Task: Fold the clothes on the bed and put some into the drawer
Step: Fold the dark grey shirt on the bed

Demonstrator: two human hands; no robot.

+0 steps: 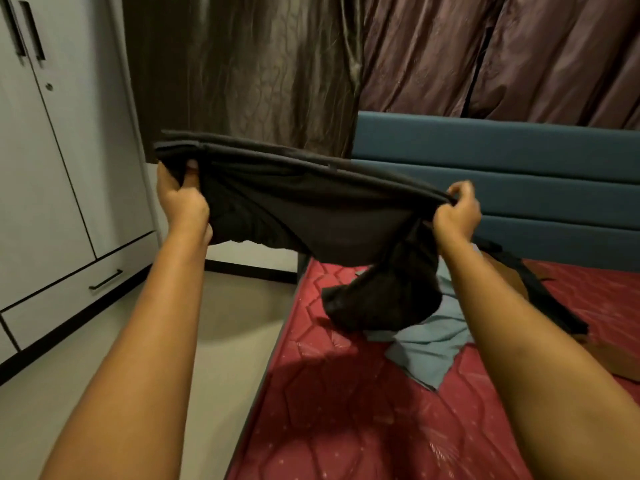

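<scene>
A black garment (304, 206) is stretched out in the air between both hands, above the left edge of the bed. My left hand (181, 197) grips its left end, thumb on top of the cloth. My right hand (457, 211) pinches its right end. A loose part of the garment hangs down to the red mattress (346, 393). A grey-blue garment (429, 344) lies crumpled on the mattress under that hanging part. A closed drawer (69, 292) with a black handle sits low in the white wardrobe at the left.
The white wardrobe (45, 150) has closed doors. A strip of pale floor (225, 323) runs between wardrobe and bed. A blue headboard (519, 181) and dark curtains (346, 64) stand behind. A brown garment (613, 362) and a black strip (540, 289) lie at the right.
</scene>
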